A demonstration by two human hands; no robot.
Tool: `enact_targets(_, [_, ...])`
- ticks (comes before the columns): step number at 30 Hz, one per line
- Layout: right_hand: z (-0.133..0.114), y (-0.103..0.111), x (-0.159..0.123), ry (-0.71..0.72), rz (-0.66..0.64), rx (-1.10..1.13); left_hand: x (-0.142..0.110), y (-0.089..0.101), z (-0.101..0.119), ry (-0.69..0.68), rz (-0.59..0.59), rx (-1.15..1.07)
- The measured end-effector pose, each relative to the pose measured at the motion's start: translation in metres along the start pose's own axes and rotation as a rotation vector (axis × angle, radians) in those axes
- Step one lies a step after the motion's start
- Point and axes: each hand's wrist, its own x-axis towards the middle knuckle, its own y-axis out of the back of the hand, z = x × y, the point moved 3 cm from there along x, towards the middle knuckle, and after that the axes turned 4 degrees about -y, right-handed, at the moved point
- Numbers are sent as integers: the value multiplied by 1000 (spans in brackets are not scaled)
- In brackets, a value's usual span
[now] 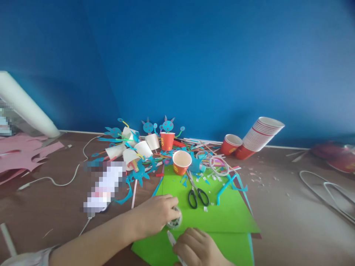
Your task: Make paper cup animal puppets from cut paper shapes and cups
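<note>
My left hand rests on the green paper sheet with its fingers curled around a small roll of clear tape. My right hand is closed low in the view, pinching a thin white strip that reaches toward the roll. Black-handled scissors lie on the green sheet just beyond my hands. An orange paper cup stands upright at the sheet's far edge.
Paper cups with blue cut-out animals crowd the back of the table, among straws and scraps. A leaning stack of red cups lies at the right, with white cables further right. Pink paper lies far left. A blurred object sits left of the sheet.
</note>
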Motion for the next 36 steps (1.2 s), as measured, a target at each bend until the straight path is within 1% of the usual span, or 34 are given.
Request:
enact_targets(2, [-5, -5, 5, 33, 37, -76, 1, -1, -1, -28, 12, 8])
enact_targets(5, [-11, -9, 13, 47, 105, -152, 2, -1, -3, -49, 28, 14])
enact_targets(9, [-14, -11, 18, 33, 164, -198, 2, 0, -3, -60, 24, 26])
enact_targets(12, [-13, -11, 19, 21, 177, -214, 1, 1, -2, -65, 29, 23])
enact_targets(19, [-12, -14, 17, 15, 166, -233, 1, 0, -3, -72, 34, 29])
enact_targets(26, [-14, -15, 13, -2, 199, -228, 2, -3, -3, -77, 43, 16])
enact_targets(31, [-11, -11, 7, -14, 160, -181, 2, -5, -4, -79, 61, 5])
enact_targets(36, [-1, -7, -3, -29, 100, -93, 2, -7, -4, -83, 54, 3])
